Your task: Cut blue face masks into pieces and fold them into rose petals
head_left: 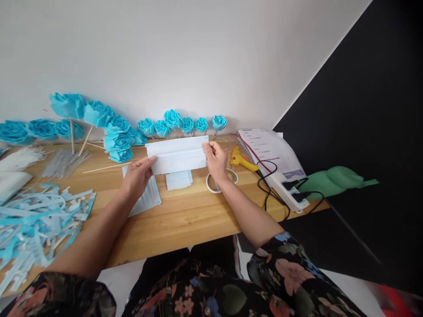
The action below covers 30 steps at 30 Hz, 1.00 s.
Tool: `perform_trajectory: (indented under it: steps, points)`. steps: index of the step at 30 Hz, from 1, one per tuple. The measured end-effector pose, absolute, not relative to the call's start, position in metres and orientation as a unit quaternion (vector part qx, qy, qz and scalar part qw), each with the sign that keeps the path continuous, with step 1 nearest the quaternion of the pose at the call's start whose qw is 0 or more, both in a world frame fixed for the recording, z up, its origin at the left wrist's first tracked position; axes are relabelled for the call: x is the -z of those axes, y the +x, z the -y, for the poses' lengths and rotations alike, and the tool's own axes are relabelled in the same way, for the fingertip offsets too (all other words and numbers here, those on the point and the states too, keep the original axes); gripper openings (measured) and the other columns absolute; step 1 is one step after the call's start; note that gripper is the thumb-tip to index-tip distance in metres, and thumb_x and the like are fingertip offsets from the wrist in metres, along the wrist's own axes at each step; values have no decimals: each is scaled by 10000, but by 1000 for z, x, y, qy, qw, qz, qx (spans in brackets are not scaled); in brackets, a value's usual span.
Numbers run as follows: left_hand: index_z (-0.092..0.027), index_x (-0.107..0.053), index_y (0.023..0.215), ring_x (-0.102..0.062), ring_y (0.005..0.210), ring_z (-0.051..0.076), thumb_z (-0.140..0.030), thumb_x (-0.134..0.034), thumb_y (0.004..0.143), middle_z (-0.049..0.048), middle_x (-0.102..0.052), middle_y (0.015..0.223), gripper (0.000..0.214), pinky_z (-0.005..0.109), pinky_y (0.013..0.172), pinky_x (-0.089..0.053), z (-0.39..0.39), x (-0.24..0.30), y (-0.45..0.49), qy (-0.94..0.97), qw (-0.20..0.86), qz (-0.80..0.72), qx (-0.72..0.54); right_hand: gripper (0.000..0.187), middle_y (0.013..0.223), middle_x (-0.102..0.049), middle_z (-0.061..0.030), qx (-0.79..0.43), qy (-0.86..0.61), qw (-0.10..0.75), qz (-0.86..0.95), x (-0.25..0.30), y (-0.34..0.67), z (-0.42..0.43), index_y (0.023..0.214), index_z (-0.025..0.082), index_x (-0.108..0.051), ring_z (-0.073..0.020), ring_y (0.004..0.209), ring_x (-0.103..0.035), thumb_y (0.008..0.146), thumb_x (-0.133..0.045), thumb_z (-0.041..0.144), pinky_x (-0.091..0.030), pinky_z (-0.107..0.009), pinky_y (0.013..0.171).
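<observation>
A pale, pleated face-mask sheet (180, 155) is stretched level above the table, its ear loops not visible. My left hand (138, 177) pinches its left end and my right hand (216, 160) grips the right end. Beneath my left hand, another pleated mask sheet (145, 200) lies on the wood, partly covered by the hand. A small folded stack of pale pieces (179, 180) rests just below the held sheet. Beside my right wrist lies a roll of tape (212, 186), partly hidden by the wrist.
Blue fabric flowers (172, 119) on sticks line the wall. Cut blue and white strips (42, 220) are heaped at left, near clear thin sticks (64, 163). At right are a yellow glue gun (243, 160), a white power strip (287, 191) with black cables, and printed papers (267, 147).
</observation>
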State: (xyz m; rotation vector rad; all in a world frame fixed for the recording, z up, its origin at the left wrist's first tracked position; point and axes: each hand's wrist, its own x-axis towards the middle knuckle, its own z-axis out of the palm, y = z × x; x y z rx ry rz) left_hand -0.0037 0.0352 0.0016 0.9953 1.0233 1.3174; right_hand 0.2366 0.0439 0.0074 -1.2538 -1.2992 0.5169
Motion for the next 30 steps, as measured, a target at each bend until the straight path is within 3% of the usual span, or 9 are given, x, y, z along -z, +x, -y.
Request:
perform_trajectory:
  steps: [4, 10, 17, 20, 24, 30]
  points:
    - [-208, -569, 537, -605, 644, 155, -375, -847, 683, -19, -568, 546, 356, 258, 647, -517, -35, -3, -3, 414, 561, -425, -578, 401, 629, -362, 47, -237, -526, 591, 563, -7, 235, -41, 770, 198, -552, -110, 612, -330, 891, -554, 580, -298, -261, 593]
    - [-199, -721, 772, -722, 999, 327, -389, -882, 620, 76, -770, 845, 291, 387, 803, -620, -31, -9, 2, 379, 591, -444, -557, 418, 615, -355, 50, -268, -498, 591, 575, -3, 232, -41, 748, 194, -559, -107, 611, -327, 896, -567, 585, -290, -256, 586]
    - [-211, -735, 811, -729, 1033, 327, -341, -836, 652, 68, -790, 886, 229, 379, 802, -641, -30, -13, 2, 363, 586, -467, -553, 511, 672, -361, 27, -285, -497, 580, 579, -4, 233, -43, 684, 214, -425, -118, 676, -356, 934, -446, 659, -336, -254, 627]
    - [-196, -740, 821, -736, 1020, 325, -351, -873, 616, 71, -791, 879, 289, 376, 807, -645, -29, -14, 3, 354, 589, -470, -554, 509, 702, -401, 17, -313, -462, 595, 578, -5, 234, -42, 709, 211, -442, -120, 687, -371, 959, -404, 653, -358, -257, 641]
    - [-175, -750, 855, -746, 992, 318, -386, -927, 550, 77, -792, 869, 411, 373, 818, -647, -29, -14, 3, 351, 590, -466, -558, 512, 662, -355, 33, -337, -468, 570, 585, -4, 233, -41, 680, 213, -429, -111, 648, -341, 900, -517, 667, -314, -256, 589]
    - [-175, -764, 812, -743, 972, 307, -423, -947, 527, 83, -793, 901, 420, 361, 830, -644, -28, -14, 2, 377, 579, -454, -562, 520, 622, -276, 49, -259, -497, 584, 587, -5, 231, -39, 620, 210, -358, -98, 626, -273, 890, -581, 594, -259, -260, 590]
